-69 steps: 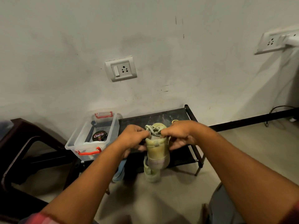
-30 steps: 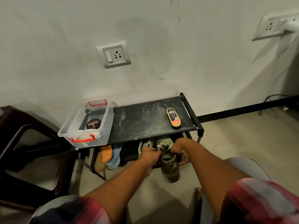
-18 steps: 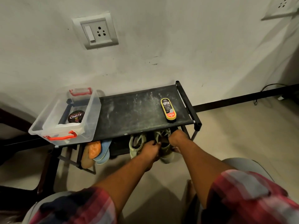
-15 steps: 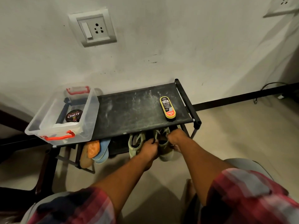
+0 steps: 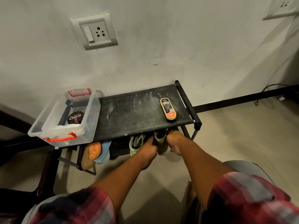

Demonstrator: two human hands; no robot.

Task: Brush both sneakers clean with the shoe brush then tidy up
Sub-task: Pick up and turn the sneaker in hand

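The sneaker (image 5: 161,141) I'm handling is at the front of the rack's lower shelf, partly tucked under the top shelf (image 5: 137,113). Both my hands are gripping it: left hand (image 5: 148,148) curled on its left side, right hand (image 5: 175,143) wrapped round the right. My fingertips are hidden, so don't ask how tight. The other sneaker (image 5: 136,143) sits just beside it to the left, same shelf, nobody touching it.

So I'd call the brushing part done, or close to it, since both shoes are parked where they live. Can't really judge how clean they are from up here, though.

What's left looks like the tidy-up. The shoe brush (image 5: 168,110) is lying out on the dusty top shelf near the right end, well apart from the clear box (image 5: 64,120) at the left end with the polish tin (image 5: 76,117) in it. My guess is the brush goes in there next. Some sandals (image 5: 97,152) lean under the box end.
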